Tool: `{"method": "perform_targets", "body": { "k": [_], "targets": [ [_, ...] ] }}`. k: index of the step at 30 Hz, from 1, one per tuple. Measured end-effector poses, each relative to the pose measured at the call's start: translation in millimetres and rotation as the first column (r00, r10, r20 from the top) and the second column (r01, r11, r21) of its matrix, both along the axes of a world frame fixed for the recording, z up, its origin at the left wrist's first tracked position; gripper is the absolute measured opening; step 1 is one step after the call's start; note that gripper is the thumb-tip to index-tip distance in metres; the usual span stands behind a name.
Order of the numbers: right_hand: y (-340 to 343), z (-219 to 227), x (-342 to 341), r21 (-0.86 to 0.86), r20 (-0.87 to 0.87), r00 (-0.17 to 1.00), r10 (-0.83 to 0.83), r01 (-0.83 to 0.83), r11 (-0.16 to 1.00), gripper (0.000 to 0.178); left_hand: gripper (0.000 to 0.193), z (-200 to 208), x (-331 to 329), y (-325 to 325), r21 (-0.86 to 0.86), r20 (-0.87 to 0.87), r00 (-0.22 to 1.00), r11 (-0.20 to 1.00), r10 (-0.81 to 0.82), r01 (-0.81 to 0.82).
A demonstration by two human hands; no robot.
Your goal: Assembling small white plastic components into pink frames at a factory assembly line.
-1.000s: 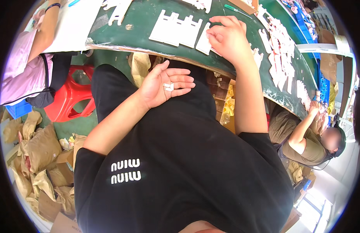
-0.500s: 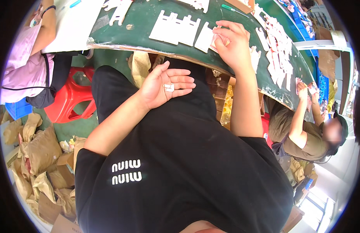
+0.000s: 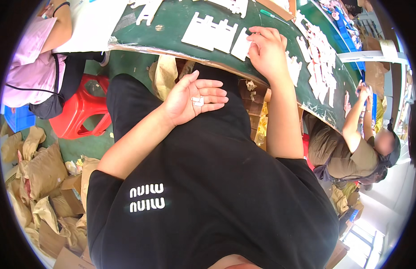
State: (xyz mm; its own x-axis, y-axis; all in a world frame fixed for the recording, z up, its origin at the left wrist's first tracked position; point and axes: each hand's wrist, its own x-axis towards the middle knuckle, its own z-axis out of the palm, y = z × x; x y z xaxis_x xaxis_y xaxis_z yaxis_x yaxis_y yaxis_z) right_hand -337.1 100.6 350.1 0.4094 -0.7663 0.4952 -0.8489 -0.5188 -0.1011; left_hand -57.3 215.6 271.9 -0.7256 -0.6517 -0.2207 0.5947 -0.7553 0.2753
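My left hand [image 3: 190,97] is held palm up over my lap, its fingers stretched out. A few small white pieces [image 3: 198,101] lie loose on that palm. At the table's near edge, my right hand [image 3: 270,51] has its fingers curled over the right side of a flat white panel [image 3: 240,45]. Anything between its fingertips is hidden. Left of that panel, a row of notched white panels [image 3: 204,32] lies flat on the green table [image 3: 172,45].
A pile of white parts [image 3: 320,62] covers the table's right side. A green-handled tool [image 3: 267,13] lies at the back. One co-worker [image 3: 367,148] sits at the right, another [image 3: 39,67] at the left beside a red stool [image 3: 84,110]. Brown bags [image 3: 46,172] fill the floor at left.
The table and its panels appear shifted slightly right in the picture. My right hand's fingers have curled in closer; my left palm stays flat with the pieces. The right co-worker's hands have moved farther out.
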Motion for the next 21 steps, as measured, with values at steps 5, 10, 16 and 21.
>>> {"method": "perform_targets", "body": {
  "k": [5,10,16,21],
  "targets": [
    [-0.8,3.8,-0.9,-0.005,-0.016,1.0,0.004,-0.004,1.0,0.019,0.076,0.9,1.5,1.1,-0.011,-0.034,0.999,1.0,-0.002,0.002],
    [10.5,8.5,8.0,-0.005,0.183,0.982,0.04,-0.039,0.999,0.023,0.075,4.1,3.4,3.0,-0.015,-0.05,0.998,0.999,0.035,-0.036],
    [84.4,35.1,68.0,0.174,0.441,0.862,0.251,-0.357,0.918,0.021,0.086,24.3,0.9,6.5,0.016,-0.048,0.988,0.989,0.145,-0.145],
    [116.2,33.2,83.9,0.344,0.279,0.881,0.382,-0.463,0.817,0.026,0.086,6.5,-0.6,6.5,-0.039,-0.119,0.98,0.985,0.16,-0.166]
  ]
}}
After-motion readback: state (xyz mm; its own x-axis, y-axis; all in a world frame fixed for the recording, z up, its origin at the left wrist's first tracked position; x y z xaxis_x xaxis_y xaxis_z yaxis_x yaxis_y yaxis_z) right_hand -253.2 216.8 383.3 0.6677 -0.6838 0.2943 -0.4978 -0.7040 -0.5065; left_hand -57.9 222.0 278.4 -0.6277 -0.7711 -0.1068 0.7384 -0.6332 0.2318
